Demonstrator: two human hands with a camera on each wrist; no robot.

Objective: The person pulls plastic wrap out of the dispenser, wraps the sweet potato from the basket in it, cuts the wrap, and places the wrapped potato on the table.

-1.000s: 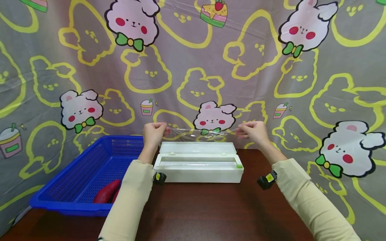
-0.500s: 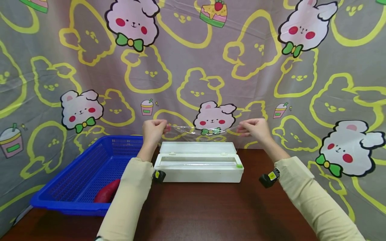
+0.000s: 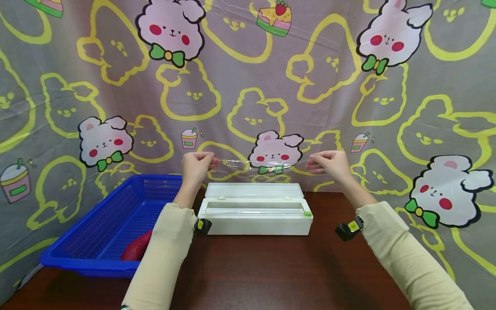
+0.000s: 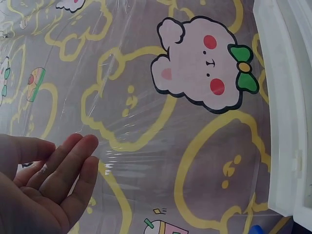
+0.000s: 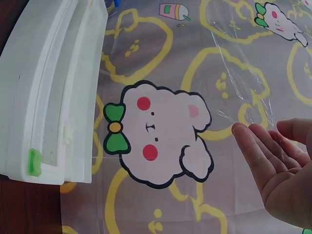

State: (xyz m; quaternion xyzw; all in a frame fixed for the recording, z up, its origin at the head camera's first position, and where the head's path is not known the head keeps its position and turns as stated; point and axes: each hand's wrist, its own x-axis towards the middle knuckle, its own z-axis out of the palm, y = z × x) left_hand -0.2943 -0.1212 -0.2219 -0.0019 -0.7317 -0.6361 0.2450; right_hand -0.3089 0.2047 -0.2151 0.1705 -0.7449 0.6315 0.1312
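Over at mid-frame, the left hand [image 3: 196,167] and right hand [image 3: 332,164] each pinch one end of the clear cling film [image 3: 242,164] between thumb and fingers, its glinting edge running left to right, above and parallel to the white dispenser box [image 3: 255,225], neither hand clearly nearer.

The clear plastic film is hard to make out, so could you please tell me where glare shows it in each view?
In the head view, bright glints mark the clear plastic film above the white box; in the left wrist view, pale streaks show beside the left hand; in the right wrist view, thin bright lines show above the right hand.
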